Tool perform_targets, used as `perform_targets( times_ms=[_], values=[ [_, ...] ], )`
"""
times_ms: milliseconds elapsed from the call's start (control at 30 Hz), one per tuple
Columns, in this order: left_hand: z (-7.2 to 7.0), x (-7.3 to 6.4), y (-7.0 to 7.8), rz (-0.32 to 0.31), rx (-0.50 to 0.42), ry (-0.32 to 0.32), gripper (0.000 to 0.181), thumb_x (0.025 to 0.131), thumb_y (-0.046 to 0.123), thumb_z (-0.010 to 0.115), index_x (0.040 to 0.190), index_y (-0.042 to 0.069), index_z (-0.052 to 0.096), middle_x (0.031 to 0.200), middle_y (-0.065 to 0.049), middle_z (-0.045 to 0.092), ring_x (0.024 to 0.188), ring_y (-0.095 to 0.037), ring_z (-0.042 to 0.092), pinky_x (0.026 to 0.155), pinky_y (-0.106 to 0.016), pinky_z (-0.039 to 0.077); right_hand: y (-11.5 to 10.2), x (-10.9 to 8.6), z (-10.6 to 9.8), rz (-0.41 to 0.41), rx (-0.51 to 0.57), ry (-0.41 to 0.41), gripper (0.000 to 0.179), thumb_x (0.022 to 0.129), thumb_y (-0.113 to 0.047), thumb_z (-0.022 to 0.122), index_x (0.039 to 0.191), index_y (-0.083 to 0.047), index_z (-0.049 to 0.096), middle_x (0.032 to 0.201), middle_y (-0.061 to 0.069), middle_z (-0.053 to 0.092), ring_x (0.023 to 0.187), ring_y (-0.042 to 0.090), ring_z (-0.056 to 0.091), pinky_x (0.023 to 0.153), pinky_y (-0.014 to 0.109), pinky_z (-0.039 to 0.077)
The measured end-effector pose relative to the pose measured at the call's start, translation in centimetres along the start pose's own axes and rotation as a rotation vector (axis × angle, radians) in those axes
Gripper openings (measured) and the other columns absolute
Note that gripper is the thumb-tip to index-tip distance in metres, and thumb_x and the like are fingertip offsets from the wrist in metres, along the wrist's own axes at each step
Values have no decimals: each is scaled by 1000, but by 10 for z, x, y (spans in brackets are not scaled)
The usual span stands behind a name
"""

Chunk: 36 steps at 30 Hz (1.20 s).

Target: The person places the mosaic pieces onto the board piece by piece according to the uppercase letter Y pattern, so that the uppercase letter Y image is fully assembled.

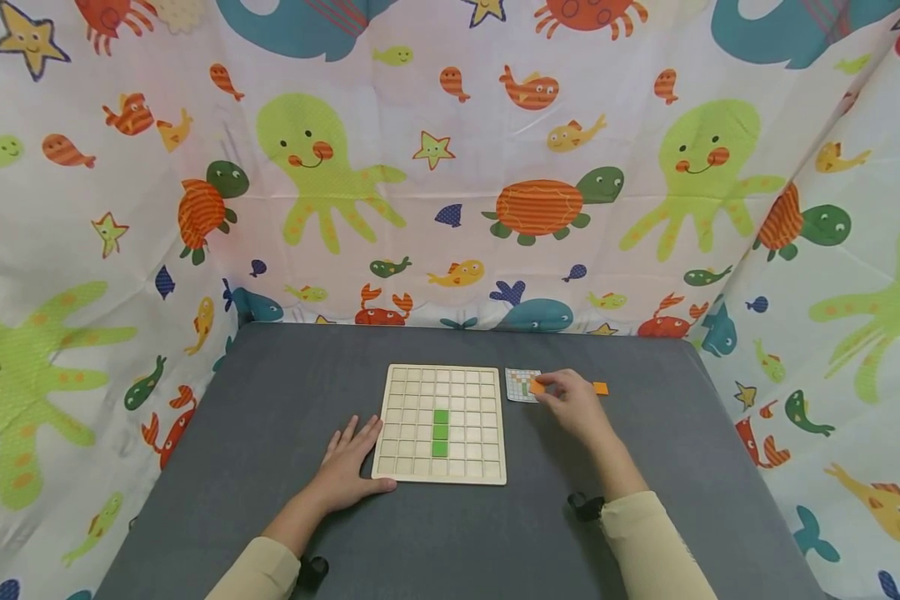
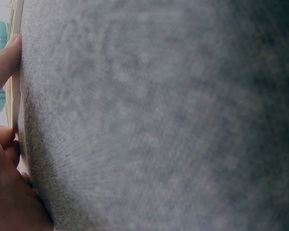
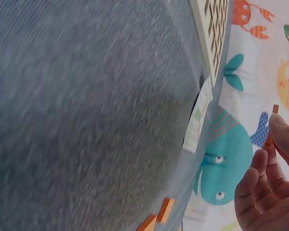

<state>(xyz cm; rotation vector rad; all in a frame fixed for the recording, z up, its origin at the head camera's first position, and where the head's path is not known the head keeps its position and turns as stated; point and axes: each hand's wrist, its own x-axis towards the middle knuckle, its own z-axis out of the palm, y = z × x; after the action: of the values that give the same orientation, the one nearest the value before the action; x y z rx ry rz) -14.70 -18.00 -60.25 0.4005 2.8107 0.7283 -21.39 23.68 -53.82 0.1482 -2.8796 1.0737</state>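
An orange tile [image 1: 537, 387] is held above the table [image 1: 450, 533], in line with the right edge of a printed card [image 1: 518, 387]. The right hand [image 1: 572, 402] has it: the grip is closed to the tile's thickness, thumb against fingertips, remaining fingers bent. From where I stand, the right forearm angles forward and inward, cream sleeve [image 1: 656, 546] ending short of the wrist. Further orange tiles [image 3: 165, 210] lie just beyond this hand. Left of the card sits a wooden grid board [image 1: 405, 425] bearing three green tiles [image 1: 440, 432] in a column. The left hand [image 1: 348, 473] lies with extended fingers touching the board's left edge, thumb out at the near corner; that grip is loose, nothing grasped.
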Motion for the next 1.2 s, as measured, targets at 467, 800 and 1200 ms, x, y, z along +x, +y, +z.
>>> perform_targets(
  times_ms=[467,800,1200],
  values=[
    [2,2,-2,5,6,9,113,76,71,73,162,16,24,169,-4,22,157,-36,3,123,-64,4,-23,9,24,-74,24,-38,30,90,-14,77,119,-9,74,119,11,66,88,22,61,71,33,51],
    [1,0,-3,6,0,4,113,77,71,73,162,15,24,169,-4,21,157,-36,4,123,-64,4,-42,15,36,-82,10,-77,27,92,-18,76,118,-14,75,120,7,65,89,20,59,68,30,50],
    [0,-1,-3,15,-3,-3,111,79,67,74,162,15,22,169,-5,19,157,-37,4,123,-62,4,-70,26,49,-117,-5,-107,26,93,-19,75,118,-13,75,116,6,65,82,16,56,65,30,48]
  ],
)
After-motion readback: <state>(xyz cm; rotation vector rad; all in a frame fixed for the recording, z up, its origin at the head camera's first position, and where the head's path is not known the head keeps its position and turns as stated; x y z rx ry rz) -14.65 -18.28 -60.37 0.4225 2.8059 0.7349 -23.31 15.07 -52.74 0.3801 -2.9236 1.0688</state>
